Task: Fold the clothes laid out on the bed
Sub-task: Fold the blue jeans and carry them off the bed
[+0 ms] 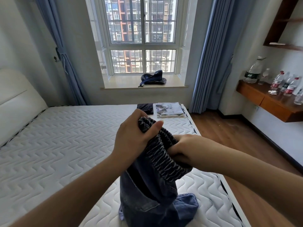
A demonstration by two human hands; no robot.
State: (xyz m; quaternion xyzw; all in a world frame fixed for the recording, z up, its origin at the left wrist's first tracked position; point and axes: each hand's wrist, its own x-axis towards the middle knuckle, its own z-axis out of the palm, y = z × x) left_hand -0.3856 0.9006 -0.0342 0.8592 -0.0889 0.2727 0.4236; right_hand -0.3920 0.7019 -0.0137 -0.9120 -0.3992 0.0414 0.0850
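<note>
A pair of dark blue denim trousers with a gathered elastic waistband [157, 177] is held up over the near right part of the white quilted mattress [57, 145], its lower part resting crumpled on that surface. The waistband is gripped at its far end by the left hand [131, 138], fingers curled over the fabric and thumb laid across it, and clutched further along by the right hand [185, 148]. At the mattress's far right corner a folded dark navy garment [145, 108] is seen just beside a folded pale grey garment [169, 109]. A dark blue bag [153, 78] is seen on the windowsill.
</note>
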